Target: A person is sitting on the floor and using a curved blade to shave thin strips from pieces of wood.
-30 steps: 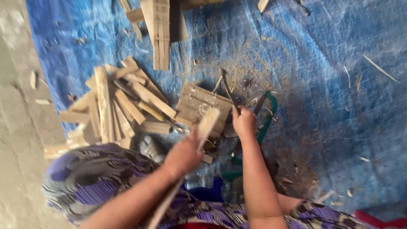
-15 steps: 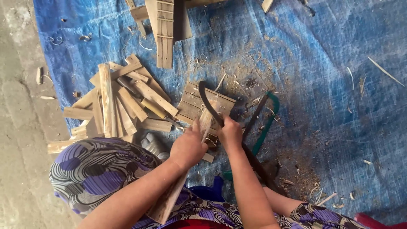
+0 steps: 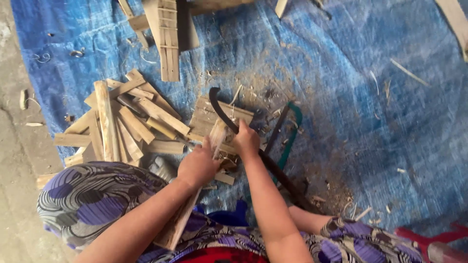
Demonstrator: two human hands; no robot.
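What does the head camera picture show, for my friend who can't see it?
A person's left hand holds a wooden strip while the right hand grips a curved dark blade. Cut wood pieces lie piled on a blue tarp.

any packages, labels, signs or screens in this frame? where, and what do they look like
None in view: no package, label, sign or screen.
What is there instead: a crinkled blue plastic tarp on the floor, a pile of split pale wooden sticks at its left, and a left hand and right hand working a flat wooden strip with a curved dark blade.
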